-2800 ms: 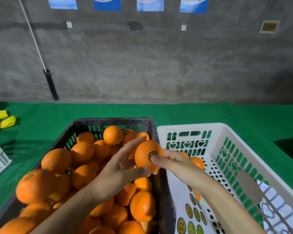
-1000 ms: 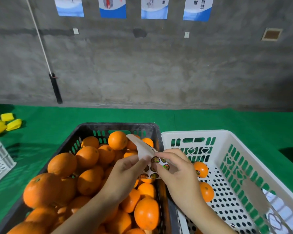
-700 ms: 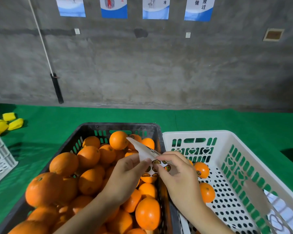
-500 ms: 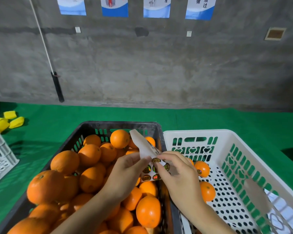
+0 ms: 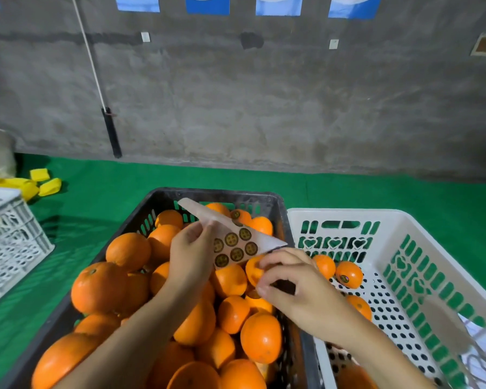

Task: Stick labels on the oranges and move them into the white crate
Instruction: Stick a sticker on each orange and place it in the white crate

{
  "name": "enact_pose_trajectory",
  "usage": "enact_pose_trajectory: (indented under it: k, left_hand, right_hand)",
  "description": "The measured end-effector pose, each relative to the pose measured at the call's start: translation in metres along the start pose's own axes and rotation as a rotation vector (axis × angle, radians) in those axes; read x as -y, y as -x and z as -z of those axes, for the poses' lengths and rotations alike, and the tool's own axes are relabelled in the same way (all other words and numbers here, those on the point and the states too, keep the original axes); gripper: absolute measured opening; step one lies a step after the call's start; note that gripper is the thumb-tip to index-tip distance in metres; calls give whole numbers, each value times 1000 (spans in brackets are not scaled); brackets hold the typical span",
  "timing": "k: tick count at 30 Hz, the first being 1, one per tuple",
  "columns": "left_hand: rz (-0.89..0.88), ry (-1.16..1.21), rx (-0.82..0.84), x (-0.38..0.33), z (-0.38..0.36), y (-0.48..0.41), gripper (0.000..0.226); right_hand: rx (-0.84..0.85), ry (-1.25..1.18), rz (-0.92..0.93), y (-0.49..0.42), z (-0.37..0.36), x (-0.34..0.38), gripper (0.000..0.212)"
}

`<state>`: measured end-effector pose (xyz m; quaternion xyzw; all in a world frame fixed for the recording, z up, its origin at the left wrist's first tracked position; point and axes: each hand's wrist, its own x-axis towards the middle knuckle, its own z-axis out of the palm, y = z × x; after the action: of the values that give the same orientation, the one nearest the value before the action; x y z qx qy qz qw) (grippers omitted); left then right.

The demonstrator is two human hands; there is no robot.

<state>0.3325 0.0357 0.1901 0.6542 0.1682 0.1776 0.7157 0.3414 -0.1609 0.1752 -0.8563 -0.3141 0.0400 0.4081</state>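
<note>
Oranges (image 5: 129,249) beneath label sheet (image 5: 236,242), black crate (image 5: 264,195)

Swapped the labelled orange of the first picture for a label sheet (image 5: 236,244), now pinched by the left hand (image 5: 192,256) over the black crate (image 5: 216,192). Drew the right hand (image 5: 300,290) off the sheet, down to just below its right corner, fingers (image 5: 267,261) curled with tips together; cannot tell whether on a peeled label.

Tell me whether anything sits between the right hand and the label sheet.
Nothing visible does. The left hand holds the label sheet over the oranges, and the right hand is at its lower edge.
</note>
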Motion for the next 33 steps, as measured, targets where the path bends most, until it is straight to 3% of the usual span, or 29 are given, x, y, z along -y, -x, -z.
enact_pose_trajectory:
  k: [3,8,25,30,33]
  left_hand:
    - [2,-7,-3,2,1,-2,22]
    - [15,-50,64,6,-2,-3,19]
    - [-31,-140,86,13,-3,-3,19]
    - [-45,-150,95,15,-3,-4,15]
    - [-39,-149,89,16,-3,-5,11]
  right_hand:
    - [267,327,11,3,-5,-10,17]
    - [365,414,1,2,-7,-14,21]
    - [242,534,-63,2,-17,-2,16]
    - [180,606,-134,1,-19,2,49]
    - [226,640,-120,0,-17,2,46]
